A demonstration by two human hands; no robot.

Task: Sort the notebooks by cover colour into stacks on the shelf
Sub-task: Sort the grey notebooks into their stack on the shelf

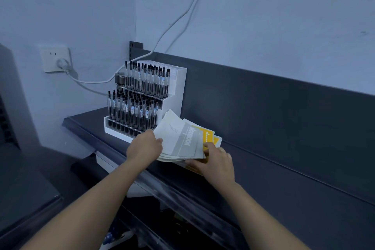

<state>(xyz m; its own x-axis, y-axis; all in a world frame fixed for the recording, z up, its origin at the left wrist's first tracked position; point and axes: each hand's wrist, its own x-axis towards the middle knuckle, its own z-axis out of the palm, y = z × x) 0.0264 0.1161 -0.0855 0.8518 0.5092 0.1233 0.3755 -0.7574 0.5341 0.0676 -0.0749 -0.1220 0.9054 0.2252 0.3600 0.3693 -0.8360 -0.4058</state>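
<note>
- A stationery shop, by its stock and fittings.
- A white tiered display rack [174, 95] holds rows of identical black pens [132, 107], standing upright.
- Grey and yellow notebooks [182, 142] lie just right of it.
- A dark metal shelf [263, 178] has a slotted upright [135, 46] at its far left and a clear strip [158, 184] along its near edge.

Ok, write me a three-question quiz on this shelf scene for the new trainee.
1. True or false: the pen rack stands to the right of the notebooks.
2. What does the right hand hold? A: pens. B: yellow notebooks. C: a plug.
3. Fill in: the left hand grips the ___ notebooks on top.
Key: 1 false; 2 B; 3 grey.
</note>
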